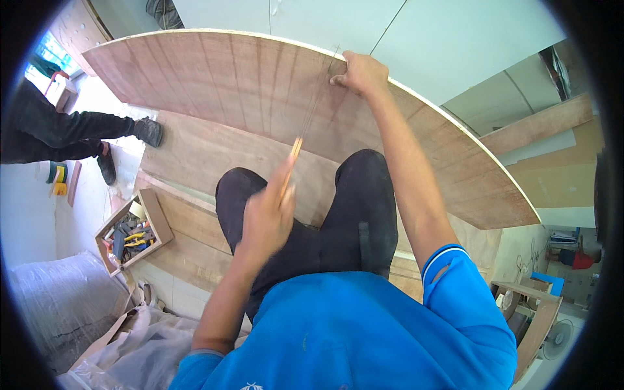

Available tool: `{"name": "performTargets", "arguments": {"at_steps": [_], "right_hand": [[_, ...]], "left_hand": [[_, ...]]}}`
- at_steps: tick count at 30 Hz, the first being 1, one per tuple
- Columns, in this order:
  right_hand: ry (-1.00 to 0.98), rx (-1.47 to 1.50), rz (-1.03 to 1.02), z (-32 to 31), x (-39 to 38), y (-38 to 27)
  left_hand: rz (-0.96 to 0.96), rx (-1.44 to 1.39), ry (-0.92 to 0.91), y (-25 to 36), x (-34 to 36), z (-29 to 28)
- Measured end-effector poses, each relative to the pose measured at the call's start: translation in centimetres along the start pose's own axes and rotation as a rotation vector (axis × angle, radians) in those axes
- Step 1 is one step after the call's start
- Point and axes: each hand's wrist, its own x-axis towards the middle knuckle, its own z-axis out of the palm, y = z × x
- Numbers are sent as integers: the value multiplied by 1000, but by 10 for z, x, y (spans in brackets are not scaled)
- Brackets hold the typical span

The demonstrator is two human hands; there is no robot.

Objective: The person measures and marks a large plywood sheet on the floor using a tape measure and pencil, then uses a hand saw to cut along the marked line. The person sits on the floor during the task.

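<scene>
A long reddish-brown plywood board (253, 91) stands on its edge in front of my knees. My right hand (365, 75) grips its upper edge, the thumb on the near face and the fingers over the rim. My left hand (268, 211), smeared by motion, is closed around an orange pencil (294, 153) that points up toward the board. Thin dark lines run down the board's face from the top edge, left of my right hand, toward the pencil. Whether the pencil's tip touches the wood I cannot tell.
Beneath lies another wooden sheet (188, 140). At the left, a wooden box (159, 221) holds pliers and other tools. Another person's shoe (149, 132) rests by the sheet's left end. A plastic-wrapped bundle (68, 305) stands at the lower left, and a wooden frame (536, 325) at the lower right.
</scene>
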Motion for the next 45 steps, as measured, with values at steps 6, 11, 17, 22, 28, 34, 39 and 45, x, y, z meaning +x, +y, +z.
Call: {"name": "performTargets", "arguments": {"at_steps": [6,11,17,22,28,34,39,45], "right_hand": [[38,10,-66,0,13,-16],[5,-22,-6,0,-10,2],[29,-8,10,2,-4,-1],[65,-12,-76,5,-4,-20],[32,0,4,0,-13,-3],[68,-5,-44,-3,-12,-19],[155,7,-108,11,2,-4],[-1,-3,-10,-7,-10,-2]], "left_hand": [[51,-58,98,-27,148,57],[-80,-49,-89,18,0,-7],[25,-46,-30,-4,24,8],[126,-12,105,-31,129,44],[115,74,55,17,-43,-20],[124,-74,70,-40,85,39],[277,-51,152,-35,117,52],[-123,-69,-52,7,-50,-6]]}}
